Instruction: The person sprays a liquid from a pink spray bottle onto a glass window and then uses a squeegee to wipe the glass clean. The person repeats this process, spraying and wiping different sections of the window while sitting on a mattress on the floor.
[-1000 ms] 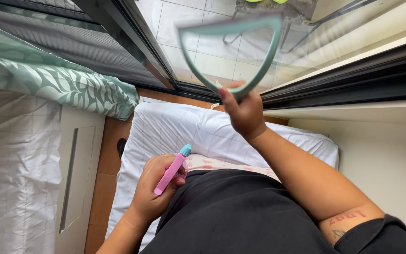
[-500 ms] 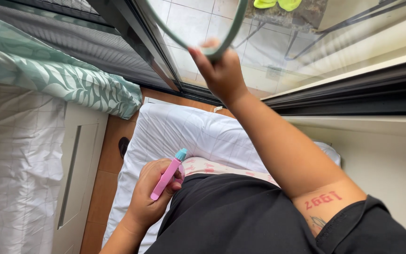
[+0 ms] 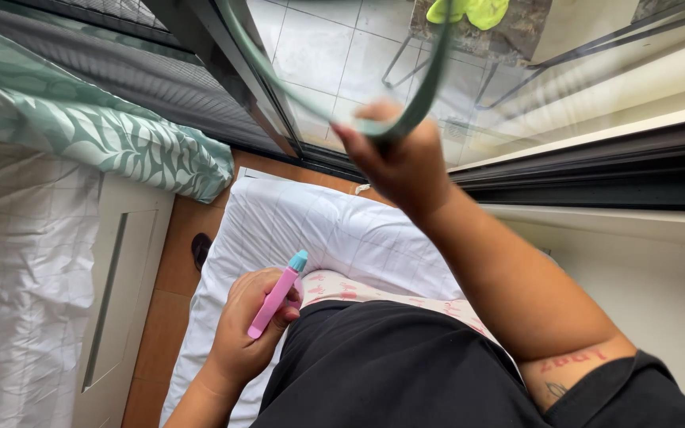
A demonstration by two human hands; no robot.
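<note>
My right hand (image 3: 394,162) is raised in front of the window glass, closed on the lower bend of a thin green hoop (image 3: 430,71) whose upper part runs out of the top of the view. My left hand (image 3: 251,321) rests low against my black top, gripping a pink pen-shaped tool with a teal tip (image 3: 277,295) that points up and to the right. A white pillow (image 3: 303,230) lies on the floor under both hands.
A dark window frame (image 3: 596,170) runs along the right. A green leaf-print cloth (image 3: 105,147) lies over a white bed (image 3: 17,261) at the left. A strip of wooden floor (image 3: 172,269) shows beside the pillow. Outside, a yellow-green cloth (image 3: 473,12) hangs above pale tiles.
My right hand has lifted the green hoop higher and towards the camera, so the hoop's top now leaves the view. The left hand with the pink tool has stayed where it was.
</note>
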